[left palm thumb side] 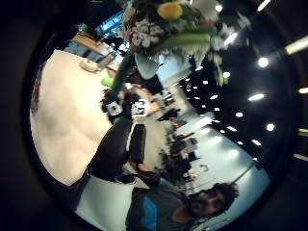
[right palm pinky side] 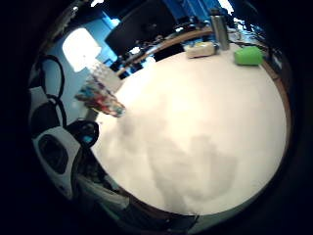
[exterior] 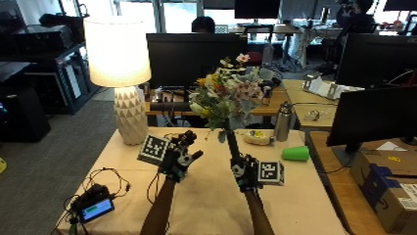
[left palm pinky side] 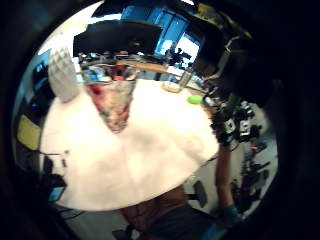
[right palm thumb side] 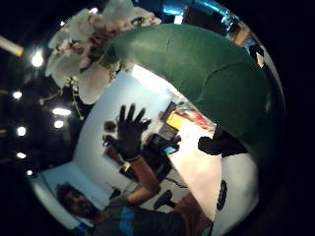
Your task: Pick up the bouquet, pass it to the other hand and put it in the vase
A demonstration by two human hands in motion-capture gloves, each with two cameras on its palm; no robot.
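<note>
The bench [exterior: 306, 196], covered in a pale cloth, is the landmark here. At its far left corner stands a lit lamp [exterior: 119, 73] with a white faceted base. A dark monitor [exterior: 196, 56] sits on the desk just beyond the bench's far edge.

The bouquet [exterior: 228, 98] is held up above the middle of the bench, its long axis upright and leaning slightly: the green stem [exterior: 232, 144] runs down to the right hand, while the head of white, pink and yellow flowers points up and away from the bench. The right thumb side palm view shows a broad green leaf [right palm thumb side: 197, 73] close to that palm, with pale blossoms beyond it.

The right hand [exterior: 246, 172] is over the bench's centre, its fingers curled round the lower end of the stem. The left hand [exterior: 179, 154] is raised beside it, apart from the bouquet, fingers spread and holding nothing; the right thumb side palm view shows it splayed.

The vase [left palm pinky side: 114, 102], a clear tapering glass with a multicoloured pattern, stands on the bench beside the lamp base.

Smaller things lie toward the bench's far right: a metal bottle [exterior: 283, 122], a green cup [exterior: 296, 153] on its side, and a small pale object [exterior: 259, 138]. A small device with a lit screen [exterior: 96, 209] and cables rests at the bench's near left
</note>
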